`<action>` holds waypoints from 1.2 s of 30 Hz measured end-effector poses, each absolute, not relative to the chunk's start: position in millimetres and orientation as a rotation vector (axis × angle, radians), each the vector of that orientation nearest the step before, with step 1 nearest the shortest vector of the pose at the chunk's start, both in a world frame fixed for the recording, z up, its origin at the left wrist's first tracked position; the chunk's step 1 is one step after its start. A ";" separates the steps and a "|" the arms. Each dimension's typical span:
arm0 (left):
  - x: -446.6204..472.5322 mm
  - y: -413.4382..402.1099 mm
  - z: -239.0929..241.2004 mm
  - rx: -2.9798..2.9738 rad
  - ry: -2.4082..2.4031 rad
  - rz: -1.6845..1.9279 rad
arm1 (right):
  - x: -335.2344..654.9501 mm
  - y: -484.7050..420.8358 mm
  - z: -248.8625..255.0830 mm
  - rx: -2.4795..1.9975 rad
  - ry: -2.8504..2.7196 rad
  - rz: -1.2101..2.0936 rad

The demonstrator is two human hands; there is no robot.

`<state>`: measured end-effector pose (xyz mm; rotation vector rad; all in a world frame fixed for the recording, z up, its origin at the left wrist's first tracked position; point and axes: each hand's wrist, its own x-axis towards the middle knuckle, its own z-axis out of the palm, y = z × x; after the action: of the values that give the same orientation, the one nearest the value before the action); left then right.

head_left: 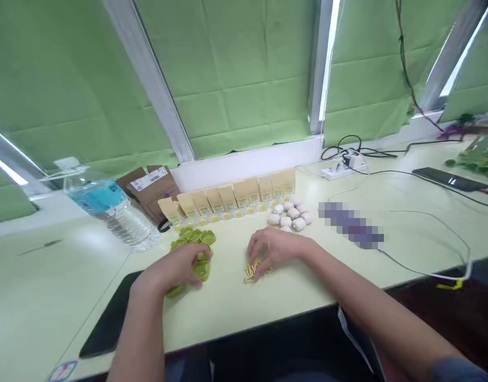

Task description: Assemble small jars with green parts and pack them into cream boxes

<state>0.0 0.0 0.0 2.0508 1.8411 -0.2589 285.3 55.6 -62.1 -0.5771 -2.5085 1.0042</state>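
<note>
My left hand (183, 265) curls over a group of glossy green, cupped, leaf-like pieces. Its thumb and fingers close around one green piece (201, 270) at the near end of the group; more green pieces (194, 235) lie just beyond. To the right, my right hand (270, 249) reaches down to a small pile of short yellowish pegs (249, 271). Its thumb and forefinger touch the pile with their tips apart, and I see no peg held between them. Behind this hand sits a cluster of pale pink-white rounded pieces (293, 213).
Small kraft-paper cards (240, 192) stand in a row at the back, with clear yellow-centred discs (227, 215) before them. A water bottle (126, 217), cardboard box (152, 191) and black tablet-like slab (108, 321) are left. Right are a power strip (344, 168), cables and a phone (448, 179).
</note>
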 end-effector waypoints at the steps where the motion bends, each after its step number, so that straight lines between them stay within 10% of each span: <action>1: 1.0 1.6 -3.2 2.058 1.852 -0.251 | 284.7 54.1 -62.2 -0.558 -2.515 0.979; 36: 92.4 83.2 -89.0 1.939 1.468 1.261 | 271.2 46.0 -70.8 -0.432 -2.436 0.794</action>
<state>92.4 83.2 -89.0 1.9387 1.4677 1.2610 271.2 46.0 -70.8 -0.4317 -2.4365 0.7941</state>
